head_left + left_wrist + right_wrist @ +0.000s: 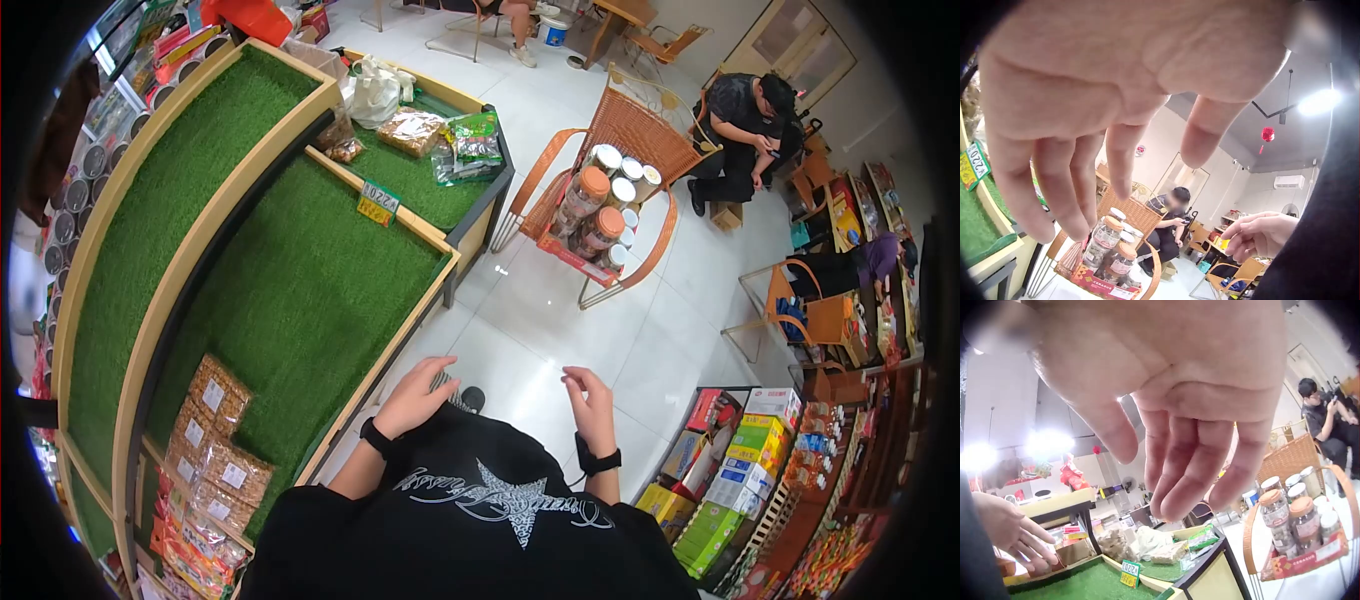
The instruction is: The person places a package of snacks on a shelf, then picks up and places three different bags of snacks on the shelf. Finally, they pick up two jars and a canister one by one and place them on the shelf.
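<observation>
Both hands hover in front of the body over the floor, holding nothing. The left hand (pixel 415 397) has its fingers extended, beside the edge of a shelf lined with green turf (pixel 310 260). Fingers loosely bent, the right hand (pixel 590 408) is apart from it on the other side. Ahead of them stands a wicker armchair (pixel 640 135) carrying a red carton (pixel 575 258) of jars. Some jars have orange lids, such as this jar (pixel 600 232), and others have white lids. Packs of a nutty snack (pixel 215 395) lie on the turf at the lower left.
A price tag (pixel 378 203) sits on the shelf divider. Beyond it are a white plastic bag (pixel 375 92) and a green packet (pixel 472 138). A seated person (pixel 745 130) is behind the chair. Stacked boxes (pixel 740 470) stand at the right.
</observation>
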The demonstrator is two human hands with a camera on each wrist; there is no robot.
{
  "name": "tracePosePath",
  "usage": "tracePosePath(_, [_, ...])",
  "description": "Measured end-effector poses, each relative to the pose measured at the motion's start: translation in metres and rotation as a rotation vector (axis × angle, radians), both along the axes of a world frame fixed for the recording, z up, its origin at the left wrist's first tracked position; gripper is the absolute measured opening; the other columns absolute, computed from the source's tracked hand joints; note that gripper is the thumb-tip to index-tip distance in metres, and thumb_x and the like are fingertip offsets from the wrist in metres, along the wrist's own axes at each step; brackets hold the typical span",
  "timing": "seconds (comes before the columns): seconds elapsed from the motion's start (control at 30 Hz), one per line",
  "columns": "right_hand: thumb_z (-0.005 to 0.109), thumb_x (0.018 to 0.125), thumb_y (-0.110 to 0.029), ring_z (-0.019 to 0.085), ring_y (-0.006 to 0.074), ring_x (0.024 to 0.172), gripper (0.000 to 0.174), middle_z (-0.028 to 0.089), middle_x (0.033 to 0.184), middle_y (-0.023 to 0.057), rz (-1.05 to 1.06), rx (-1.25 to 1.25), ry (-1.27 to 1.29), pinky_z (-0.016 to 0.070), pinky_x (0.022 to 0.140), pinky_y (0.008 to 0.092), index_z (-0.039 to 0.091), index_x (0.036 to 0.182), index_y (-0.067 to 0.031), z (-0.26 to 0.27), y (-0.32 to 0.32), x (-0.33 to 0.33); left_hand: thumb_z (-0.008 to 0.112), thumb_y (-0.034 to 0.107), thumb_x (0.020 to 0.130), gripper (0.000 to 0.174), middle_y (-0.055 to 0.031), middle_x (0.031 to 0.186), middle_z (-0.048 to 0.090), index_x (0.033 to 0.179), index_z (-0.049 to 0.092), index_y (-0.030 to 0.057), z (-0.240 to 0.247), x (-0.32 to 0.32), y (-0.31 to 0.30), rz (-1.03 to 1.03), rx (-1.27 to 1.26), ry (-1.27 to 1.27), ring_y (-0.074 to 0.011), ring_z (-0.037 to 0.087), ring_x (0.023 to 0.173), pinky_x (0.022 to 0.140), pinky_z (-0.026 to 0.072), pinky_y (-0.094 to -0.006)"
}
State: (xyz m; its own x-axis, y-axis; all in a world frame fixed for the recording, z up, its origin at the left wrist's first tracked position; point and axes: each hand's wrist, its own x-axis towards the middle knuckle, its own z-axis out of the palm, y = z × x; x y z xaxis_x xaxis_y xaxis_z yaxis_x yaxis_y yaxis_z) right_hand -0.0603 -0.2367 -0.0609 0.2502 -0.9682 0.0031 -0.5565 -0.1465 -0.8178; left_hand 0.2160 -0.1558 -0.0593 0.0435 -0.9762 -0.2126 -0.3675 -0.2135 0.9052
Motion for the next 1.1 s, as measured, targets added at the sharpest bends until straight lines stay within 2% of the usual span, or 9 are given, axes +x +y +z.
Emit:
tracePosePath(0.1, [0.053,0.085,-0.009,0.062,0.0208,0.077,0.016,0.064,0.086,0.0132,-0.011,0.139,-0.113,0.0474,0.071,0.0289,0.061,0.096,0.0011,0.001,-0.016,0.008,0.054,0.027,0.085,0.042,-0.0175,0.116,0.052,0.118,0.049,0.0012,-0.005,0.002,-0.023,-0.025,0.029,-0.021,-0.0303,0.048,0.11,0.093,0.0372,-0.0346])
tracePosePath(0.23, [0.037,0.093,-0.021,0.059,0.0186,0.079,0.034,0.063,0.085,0.0132,-0.013,0.197,-0.395,0.0457,0.075,0.0297,0.059,0.099,0.0044,-0.005,-0.054,0.011,0.053,0.028,0.085,0.042,-0.0172,0.116,0.052,0.118,0.049,0.0008,-0.017,0.01,-0.068,-0.047,-0.031,-0.04,-0.0302,0.048,0.109,0.092,0.0374,-0.0342])
tracePosePath(0.27, [0.03,0.095,-0.026,0.058,0.0178,0.078,0.042,0.063,0.084,0.0127,-0.023,0.171,-0.363,0.0446,0.076,0.0297,0.058,0.1,0.0039,-0.001,-0.066,0.014,0.053,0.028,0.085,0.042,-0.0172,0.116,0.052,0.118,0.049,0.0008,-0.016,0.013,-0.081,-0.045,-0.035,-0.044,-0.0302,0.048,0.109,0.092,0.0374,-0.0342])
tracePosePath(0.43, [0.028,0.095,-0.029,0.057,0.0172,0.077,0.043,0.063,0.083,0.0118,-0.099,0.095,-0.378,0.0445,0.074,0.0292,0.058,0.099,0.0012,0.006,-0.133,0.022,0.053,0.027,0.085,0.041,-0.0165,0.115,0.052,0.117,0.049,0.0002,0.007,0.031,-0.16,-0.074,-0.126,-0.057,-0.0297,0.049,0.107,0.09,0.0386,-0.0345])
tracePosePath(0.47, [0.027,0.095,-0.029,0.057,0.0172,0.077,0.044,0.063,0.083,0.0119,-0.111,0.078,-0.376,0.0444,0.074,0.0293,0.058,0.099,0.0013,0.01,-0.147,0.027,0.055,0.024,0.085,0.04,-0.0138,0.112,0.054,0.118,0.05,0.0035,0.011,0.036,-0.174,-0.053,-0.109,-0.041,-0.0259,0.051,0.106,0.091,0.039,-0.033])
tracePosePath(0.67, [0.025,0.095,-0.036,0.057,0.0182,0.078,0.05,0.063,0.084,0.012,-0.088,0.031,-0.375,0.0438,0.075,0.0295,0.058,0.101,0.0021,0.019,-0.212,0.071,0.055,0.024,0.084,0.039,-0.0153,0.109,0.053,0.116,0.051,0.0021,0.021,0.075,-0.236,-0.043,-0.214,-0.098,-0.0285,0.05,0.105,0.09,0.0393,-0.0345])
tracePosePath(0.87, [0.022,0.086,-0.065,0.057,0.0197,0.079,0.079,0.062,0.084,0.0122,0.177,0.091,-0.36,0.0433,0.075,0.0311,0.058,0.102,0.0034,0.008,-0.251,0.124,0.054,0.02,0.084,0.036,-0.015,0.109,0.054,0.115,0.051,0.0015,0.018,0.109,-0.241,0.109,-0.111,-0.052,-0.0282,0.052,0.102,0.088,0.0409,-0.0353])
tracePosePath(1.07, [0.019,0.087,-0.064,0.055,0.019,0.077,0.078,0.062,0.083,0.0114,0.392,0.256,-0.418,0.0422,0.075,0.031,0.058,0.102,0.0027,-0.013,-0.333,0.175,0.054,0.015,0.086,0.035,-0.0114,0.112,0.055,0.118,0.05,0.0029,0.0,0.125,-0.248,0.377,0.076,0.027,-0.0214,0.054,0.103,0.089,0.0412,-0.032])
tracePosePath(1.1, [0.019,0.088,-0.063,0.055,0.0189,0.077,0.078,0.062,0.084,0.0111,0.415,0.294,-0.482,0.0417,0.076,0.0307,0.057,0.102,0.0026,-0.016,-0.351,0.186,0.048,0.02,0.09,0.034,-0.0108,0.113,0.055,0.12,0.049,0.0029,-0.001,0.127,-0.255,0.424,0.09,0.171,-0.0209,0.053,0.104,0.09,0.0406,-0.0324])
